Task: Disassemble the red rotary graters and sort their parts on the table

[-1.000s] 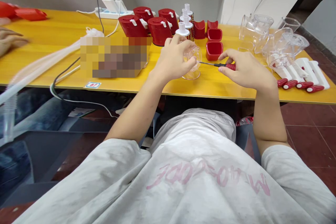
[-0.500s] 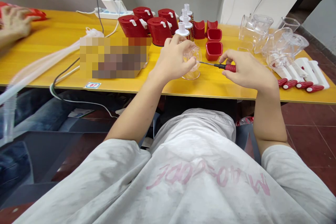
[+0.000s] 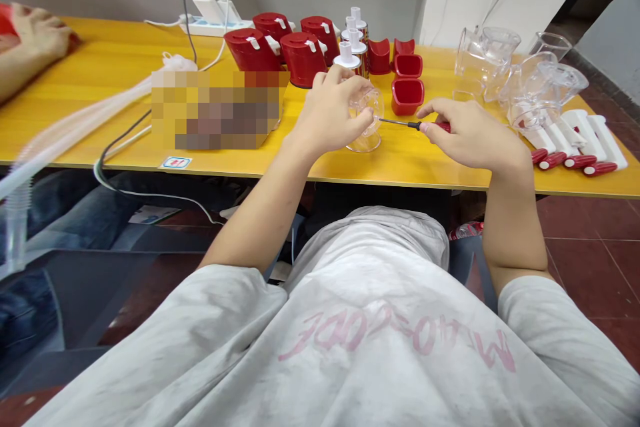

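Observation:
My left hand (image 3: 334, 110) is closed around a clear plastic part (image 3: 367, 139) that rests on the yellow table near its front edge. The fingers hide much of its upper side. From the right, my right hand (image 3: 465, 130) grips a screwdriver (image 3: 400, 122) by its red and black handle. The thin metal shaft lies nearly level, and its tip meets the clear part beside my left thumb. Whether a screw sits at the tip is too small to make out. Just behind the clear part stand red square cups (image 3: 407, 97).
Red housings (image 3: 304, 57) and white-topped cylinders (image 3: 347, 60) stand behind my left hand. Several clear containers (image 3: 537, 83) and white handles with red ends (image 3: 580, 147) lie at right. A power strip (image 3: 217, 27) and cables are at back left. A co-worker's hand (image 3: 45, 33) rests far left.
My right fingers have shifted on the screwdriver handle, with the thumb now farther forward over it. My left hand and the clear part stay put. The co-worker's hand at far left has moved slightly.

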Available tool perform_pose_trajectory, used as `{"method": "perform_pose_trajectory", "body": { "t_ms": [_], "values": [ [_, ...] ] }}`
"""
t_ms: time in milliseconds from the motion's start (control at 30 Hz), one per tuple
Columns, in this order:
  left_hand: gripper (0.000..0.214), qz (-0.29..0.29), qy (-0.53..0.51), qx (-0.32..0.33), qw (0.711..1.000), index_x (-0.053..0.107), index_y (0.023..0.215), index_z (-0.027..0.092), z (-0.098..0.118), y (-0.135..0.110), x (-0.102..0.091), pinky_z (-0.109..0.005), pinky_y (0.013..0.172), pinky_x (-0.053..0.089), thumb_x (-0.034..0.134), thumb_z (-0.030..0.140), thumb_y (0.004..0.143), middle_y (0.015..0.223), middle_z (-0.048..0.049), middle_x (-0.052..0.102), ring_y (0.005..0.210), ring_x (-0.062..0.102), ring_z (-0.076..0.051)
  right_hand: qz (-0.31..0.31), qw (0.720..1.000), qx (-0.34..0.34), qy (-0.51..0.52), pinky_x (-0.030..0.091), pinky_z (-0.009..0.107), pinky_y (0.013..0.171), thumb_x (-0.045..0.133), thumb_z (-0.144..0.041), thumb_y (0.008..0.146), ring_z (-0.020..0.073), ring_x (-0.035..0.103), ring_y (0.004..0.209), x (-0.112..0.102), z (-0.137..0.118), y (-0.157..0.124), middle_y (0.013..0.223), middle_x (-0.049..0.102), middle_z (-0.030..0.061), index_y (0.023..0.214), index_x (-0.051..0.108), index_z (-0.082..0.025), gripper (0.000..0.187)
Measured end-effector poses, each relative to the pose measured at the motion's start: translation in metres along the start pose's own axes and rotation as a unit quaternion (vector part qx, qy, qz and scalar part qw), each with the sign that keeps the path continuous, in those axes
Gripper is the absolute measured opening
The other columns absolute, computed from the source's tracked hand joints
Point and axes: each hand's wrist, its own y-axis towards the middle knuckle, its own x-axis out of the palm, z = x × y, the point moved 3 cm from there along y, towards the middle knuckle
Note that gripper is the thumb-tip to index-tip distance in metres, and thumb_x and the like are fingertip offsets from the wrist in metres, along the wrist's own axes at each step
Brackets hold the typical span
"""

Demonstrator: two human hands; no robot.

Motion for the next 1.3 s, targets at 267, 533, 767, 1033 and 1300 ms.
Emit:
{"method": "perform_pose_trajectory", "body": {
  "t_ms": [267,533,767,1033,1300],
  "values": [
    [0.055,-0.007,-0.018,-0.007,1.000,0.085,0.155,0.040,0.001,0.000,-0.002,-0.087,0.149,0.047,0.083,0.060,0.104,0.170,-0.0162,0.075,0.172,0.060,-0.057,-0.010,1.000,-0.016,-0.015,0.071,0.065,0.120,0.093,-0.040,0.102,0.0452,0.089,0.124,-0.003,0.005,0.003,0.128,0.097,0.0131,0.136,0.096,-0.032,0.035],
    [0.056,-0.024,-0.013,-0.012,1.000,0.085,0.157,0.039,0.002,0.001,-0.003,-0.085,0.147,0.048,0.082,0.058,0.104,0.173,-0.0166,0.073,0.172,0.059,-0.057,-0.020,0.998,-0.040,-0.038,0.067,0.072,0.126,0.095,-0.038,0.100,0.0483,0.085,0.131,-0.001,0.010,0.006,0.134,0.094,0.0144,0.129,0.095,-0.031,0.030],
    [0.052,-0.001,-0.008,-0.002,1.000,0.086,0.152,0.039,0.002,0.000,-0.002,-0.086,0.148,0.049,0.082,0.059,0.105,0.167,-0.0159,0.076,0.167,0.063,-0.055,-0.060,0.998,0.007,-0.034,0.070,0.057,0.103,0.101,-0.046,0.101,0.0405,0.086,0.108,0.008,0.022,0.007,0.109,0.092,0.0083,0.133,0.090,-0.031,0.037],
    [0.051,-0.011,-0.011,-0.014,1.000,0.086,0.152,0.038,0.002,0.000,-0.001,-0.085,0.148,0.049,0.083,0.058,0.105,0.172,-0.0169,0.074,0.172,0.061,-0.056,-0.074,0.997,-0.006,-0.025,0.069,0.057,0.099,0.089,-0.052,0.109,0.0405,0.086,0.103,0.012,0.016,0.011,0.098,0.089,0.0105,0.106,0.088,-0.031,0.021],
    [0.052,-0.029,-0.023,0.010,0.999,0.089,0.153,0.038,0.009,0.002,-0.017,-0.079,0.150,0.054,0.080,0.059,0.107,0.165,-0.0146,0.082,0.166,0.070,-0.051,0.011,0.999,0.024,-0.020,0.072,0.062,0.104,0.081,-0.047,0.112,0.0410,0.084,0.109,0.003,0.018,0.014,0.109,0.091,0.0097,0.127,0.086,-0.034,0.021]
  ]
}}
